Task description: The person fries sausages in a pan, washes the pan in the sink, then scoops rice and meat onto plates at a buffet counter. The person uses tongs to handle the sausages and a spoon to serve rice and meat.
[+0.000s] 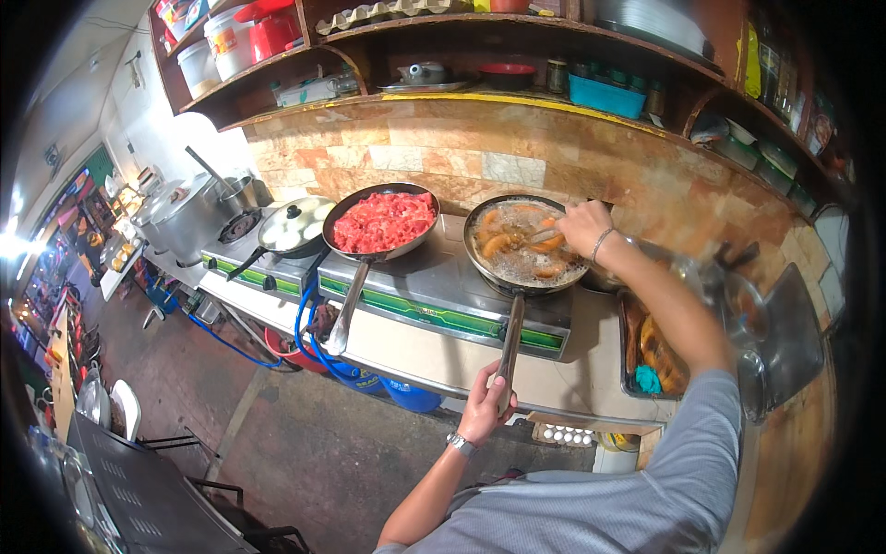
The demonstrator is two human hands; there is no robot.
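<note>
My left hand [488,405] grips the long metal handle [511,346] of a frying pan [524,289] near its end. Sausages [496,244] lie in bubbling oil in this pan. From the upper right, my right hand [587,227] reaches over the rim, holding a slim metal utensil [542,236] with its tip among the sausages. Whether it is a fork or tongs, I cannot tell. Left of this pan, a second frying pan [408,257] is heaped with raw red meat [384,221]. Both pans sit on a gas stove [443,305] with a green front.
Further left stand a pan with a glass lid [294,215] and large metal pots [187,215]. A tray [624,325] with brown food and a teal item lies by my right arm. Wooden shelves [484,28] overhang the stove. Blue hoses [302,311] hang in front.
</note>
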